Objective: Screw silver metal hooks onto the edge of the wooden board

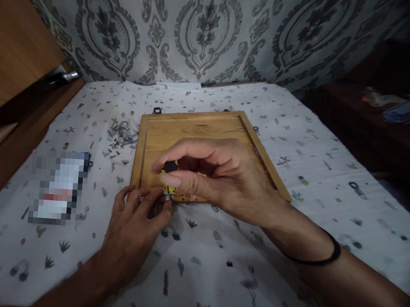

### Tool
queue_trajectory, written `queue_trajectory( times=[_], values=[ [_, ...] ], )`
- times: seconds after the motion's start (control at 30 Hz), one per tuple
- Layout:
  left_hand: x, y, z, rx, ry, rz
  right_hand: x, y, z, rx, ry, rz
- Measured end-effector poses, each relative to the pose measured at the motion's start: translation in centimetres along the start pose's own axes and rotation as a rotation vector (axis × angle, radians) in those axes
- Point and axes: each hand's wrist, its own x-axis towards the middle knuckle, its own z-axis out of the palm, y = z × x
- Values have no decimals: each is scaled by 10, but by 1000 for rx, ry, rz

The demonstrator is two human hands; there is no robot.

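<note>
A wooden panel [200,125] with a raised frame lies flat on the patterned sheet. Between the thumb and fingers of my right hand [224,178] is a short yellow-and-black screwdriver [169,187], pointing down at the panel's near edge. Below its tip, a small silver metal fitting [168,197] shows at that edge. My left hand [133,221] rests at the near left corner, its fingers curled and pressed on the edge around the fitting. Those fingers hide most of the fitting. A few small dark holes show along the edge beside it.
Loose metal hardware and screws [122,133] lie left of the panel. A phone [62,185], its screen blurred, lies farther left. Dark metal loops [157,110] stick out behind the panel. Wooden furniture [26,43] borders the left, and a patterned cloth [206,32] hangs behind.
</note>
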Motion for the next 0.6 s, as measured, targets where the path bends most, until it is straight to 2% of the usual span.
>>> queue_trajectory(
  times=[0.2, 0.37, 0.47, 0.6],
  values=[
    [0, 0, 1, 18, -17, 1, -2, 4, 3, 23, 71, 33],
    [-1, 0, 0, 7, -20, -10, -5, 0, -5, -52, -29, 43],
    [-1, 0, 0, 6, -30, -5, -5, -1, -8, -18, -88, 58],
    [0, -1, 0, -1, -17, -2, -3, 2, -4, -11, -8, 41]
  ],
)
